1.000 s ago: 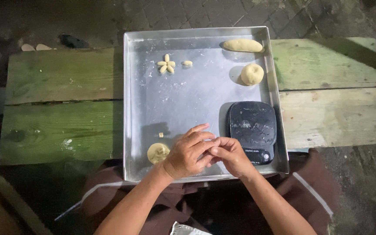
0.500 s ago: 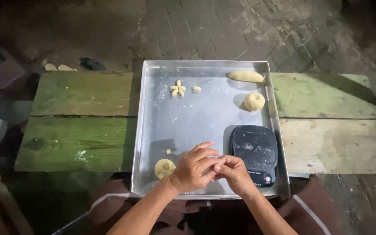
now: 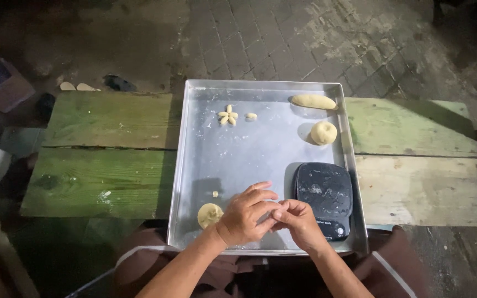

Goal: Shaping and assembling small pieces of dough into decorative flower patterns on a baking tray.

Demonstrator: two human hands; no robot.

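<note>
Biggest first: green plank bench [image 3: 100, 160], w/ a square metal tray [image 3: 205, 165] sitting across its middle. All places below are rel. to the tray.

Black digital scale [image 3: 323, 198] in the tray's near right corner. Far right corner: elongated dough log [image 3: 313, 101], and just nearer than it a round dough ball [image 3: 323, 132], both unshaped. Near left: a flattened dough disc [image 3: 209, 214] w/ a tiny crumb [image 3: 215, 193] just beyond it. Far centre-left: small flower of dough petals [image 3: 228, 115], one loose petal piece [image 3: 251, 116] beside it.

Progress, my read: one flower looks mostly laid out, the spare petal isn't joined; log + ball untouched, so most dough is left.

Hands: my left hand [image 3: 245, 217] and right hand [image 3: 296, 219] are together over the tray's near edge, fingertips touching, fingers curled inward as if pinching a small bit. Can't tell what's between them; it's hidden. Forearms come in from the near side, wrists low.
</note>
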